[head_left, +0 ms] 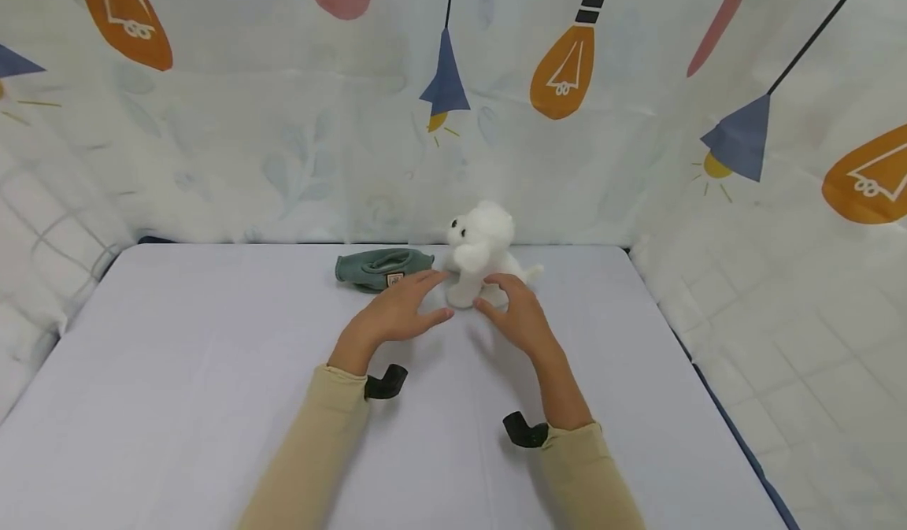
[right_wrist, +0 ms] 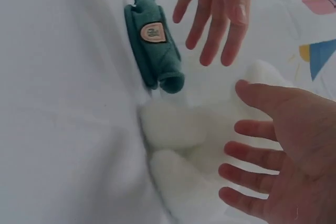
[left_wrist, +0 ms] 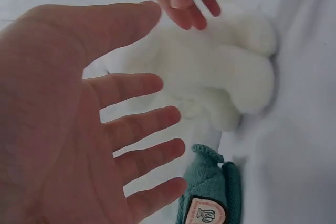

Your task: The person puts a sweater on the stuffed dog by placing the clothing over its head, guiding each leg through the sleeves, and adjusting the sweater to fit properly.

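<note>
A white plush toy animal [head_left: 490, 231] with dark eyes sits upright at the far side of the table. Beside it on the left lies a small green knitted garment [head_left: 385, 265] with a pinkish patch, folded in on itself. My left hand [head_left: 397, 309] hovers near the toy's left side, fingers spread and fairly straight, as the left wrist view shows. On the other side, my right hand [head_left: 523, 319] is held close to the toy with fingers extended, seen in the right wrist view. Neither palm holds anything; whether the right fingertips touch the fur, I cannot tell.
The white-covered table [head_left: 212, 380] ends at a patterned curtain [head_left: 340, 144] just behind the toy. More curtain hangs along both sides. A black camera mount [head_left: 386, 382] sticks out at the left wrist, and another mount [head_left: 525, 431] at the right.
</note>
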Motion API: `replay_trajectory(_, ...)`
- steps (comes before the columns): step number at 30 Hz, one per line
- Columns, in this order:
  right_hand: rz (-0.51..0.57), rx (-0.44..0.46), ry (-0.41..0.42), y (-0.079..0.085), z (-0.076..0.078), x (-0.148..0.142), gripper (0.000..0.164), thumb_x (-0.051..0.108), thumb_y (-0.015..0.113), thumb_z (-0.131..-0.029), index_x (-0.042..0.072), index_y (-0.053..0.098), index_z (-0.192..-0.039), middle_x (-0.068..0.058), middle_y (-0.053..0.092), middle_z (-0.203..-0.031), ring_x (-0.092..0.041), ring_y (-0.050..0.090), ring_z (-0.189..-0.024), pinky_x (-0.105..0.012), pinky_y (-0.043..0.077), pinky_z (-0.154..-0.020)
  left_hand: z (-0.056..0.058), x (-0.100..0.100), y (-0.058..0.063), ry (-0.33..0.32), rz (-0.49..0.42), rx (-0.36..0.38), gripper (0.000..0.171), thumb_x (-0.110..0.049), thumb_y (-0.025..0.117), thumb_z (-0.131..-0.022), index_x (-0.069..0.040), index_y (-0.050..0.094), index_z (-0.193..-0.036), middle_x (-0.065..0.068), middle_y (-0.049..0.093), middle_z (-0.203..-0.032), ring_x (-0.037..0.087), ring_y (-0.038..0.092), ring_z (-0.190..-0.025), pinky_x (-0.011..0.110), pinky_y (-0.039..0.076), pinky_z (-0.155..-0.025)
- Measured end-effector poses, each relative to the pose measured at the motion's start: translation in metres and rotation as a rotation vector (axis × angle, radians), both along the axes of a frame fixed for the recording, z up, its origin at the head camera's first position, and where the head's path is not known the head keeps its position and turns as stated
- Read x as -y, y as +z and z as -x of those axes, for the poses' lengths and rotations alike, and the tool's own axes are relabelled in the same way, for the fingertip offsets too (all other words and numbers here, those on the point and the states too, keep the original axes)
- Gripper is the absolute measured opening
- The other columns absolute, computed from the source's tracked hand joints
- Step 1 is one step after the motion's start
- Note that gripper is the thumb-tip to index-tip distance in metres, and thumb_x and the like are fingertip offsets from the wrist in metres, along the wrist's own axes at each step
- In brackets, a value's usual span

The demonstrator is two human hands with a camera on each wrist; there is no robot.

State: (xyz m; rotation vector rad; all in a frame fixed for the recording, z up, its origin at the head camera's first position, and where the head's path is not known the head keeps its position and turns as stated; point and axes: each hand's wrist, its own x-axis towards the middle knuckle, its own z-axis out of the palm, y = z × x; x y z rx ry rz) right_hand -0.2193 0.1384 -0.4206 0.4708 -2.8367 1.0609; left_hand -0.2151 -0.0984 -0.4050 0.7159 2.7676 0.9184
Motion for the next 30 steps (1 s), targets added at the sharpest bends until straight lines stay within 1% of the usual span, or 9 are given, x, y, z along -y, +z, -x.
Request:
replay_trajectory(4,0.009,0.069,-0.009,0.006,0.007,0.001,0.048,0.036,0.067,-0.091,0.012,0.057,-0.131,-0.006,0.057,-0.135,-0.028,0.051,-0.128,-0.048,0.043,-0.104,0.008,0.001,0.005,-0.007,-0.034,0.029,0.065,-0.044,0.058,-0.094,-0.015,0.038,-0.149,0.011,0.035,-0.154,0.033,0.031,-0.144,0.054,0.031,-0.113)
replay_trajectory(8,0.032,0.115,-0.035,0.008,0.013,0.002,0.048,0.035,0.068,-0.090,0.014,0.056,-0.132,-0.006,0.056,-0.136,-0.029,0.052,-0.126,-0.049,0.045,-0.102,0.015,0.000,0.007,0.017,-0.046,0.048,0.065,-0.045,0.057,-0.094,-0.017,0.037,-0.149,0.010,0.033,-0.156,0.032,0.030,-0.145,0.059,0.028,-0.113)
replay_trajectory(11,0.058,0.130,-0.065,0.008,0.012,0.002,0.047,0.034,0.068,-0.090,0.013,0.057,-0.131,-0.006,0.057,-0.135,-0.029,0.053,-0.125,-0.048,0.045,-0.102,0.016,-0.001,0.006,0.023,-0.059,0.066,0.065,-0.044,0.058,-0.094,-0.018,0.036,-0.149,0.009,0.032,-0.157,0.031,0.029,-0.145,0.059,0.027,-0.113)
replay_trajectory(12,0.073,0.131,-0.076,0.008,0.011,0.002,0.047,0.033,0.069,-0.090,0.013,0.057,-0.131,-0.007,0.057,-0.134,-0.029,0.053,-0.125,-0.047,0.045,-0.103,0.015,-0.001,0.006,0.019,-0.066,0.067,0.065,-0.043,0.058,-0.094,-0.017,0.036,-0.149,0.010,0.032,-0.157,0.031,0.029,-0.146,0.058,0.029,-0.113)
replay_trajectory(17,0.166,0.089,-0.134,0.002,0.006,0.002,0.043,0.029,0.071,-0.089,0.010,0.059,-0.126,-0.010,0.060,-0.128,-0.029,0.054,-0.123,-0.049,0.044,-0.102,0.011,-0.002,0.001,-0.012,-0.089,0.058,0.065,-0.039,0.060,-0.094,-0.014,0.037,-0.149,0.010,0.034,-0.156,0.031,0.028,-0.146,0.054,0.030,-0.114)
replay_trajectory(21,0.202,0.047,-0.165,-0.005,0.007,0.003,0.041,0.028,0.073,-0.087,0.009,0.061,-0.122,-0.009,0.060,-0.125,-0.029,0.055,-0.120,-0.050,0.046,-0.100,0.013,-0.001,-0.004,-0.028,-0.090,0.034,0.064,-0.038,0.059,-0.095,-0.013,0.037,-0.149,0.010,0.035,-0.155,0.031,0.028,-0.146,0.052,0.031,-0.114)
replay_trajectory(25,0.213,0.011,-0.198,-0.008,0.010,0.005,0.039,0.028,0.073,-0.086,0.010,0.063,-0.119,-0.007,0.061,-0.122,-0.028,0.056,-0.117,-0.048,0.047,-0.098,0.016,0.001,-0.006,-0.021,-0.101,0.031,0.062,-0.038,0.058,-0.095,-0.013,0.037,-0.148,0.009,0.036,-0.154,0.030,0.030,-0.145,0.053,0.031,-0.114)
replay_trajectory(30,0.213,0.012,-0.219,-0.011,0.015,0.009,0.035,0.027,0.073,-0.086,0.010,0.064,-0.116,-0.007,0.062,-0.119,-0.027,0.057,-0.115,-0.046,0.048,-0.097,0.020,0.005,-0.010,0.007,-0.124,0.068,0.061,-0.039,0.058,-0.095,-0.016,0.038,-0.148,0.009,0.037,-0.153,0.030,0.035,-0.143,0.059,0.027,-0.113)
